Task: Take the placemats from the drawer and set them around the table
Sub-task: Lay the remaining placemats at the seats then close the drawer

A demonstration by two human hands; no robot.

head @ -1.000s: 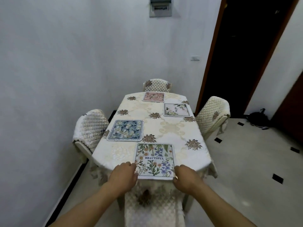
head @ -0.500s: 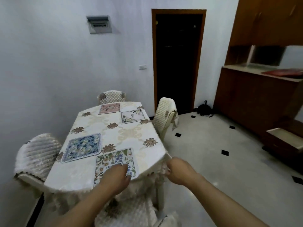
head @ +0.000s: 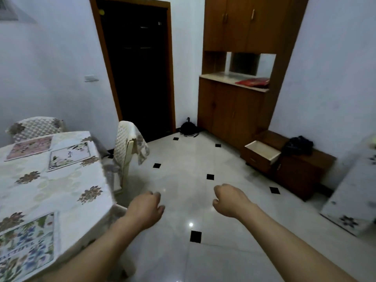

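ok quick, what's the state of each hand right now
left hand: open, fingers loosely curled, holding nothing
right hand: open, fingers loosely curled, holding nothing

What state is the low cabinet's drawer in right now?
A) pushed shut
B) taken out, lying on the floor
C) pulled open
C: the drawer juts out from the low cabinet, its pale inside showing.

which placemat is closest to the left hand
The colourful floral placemat at the near end of the table. The pink placemat and white placemat lie at the far end, farther from the left hand.
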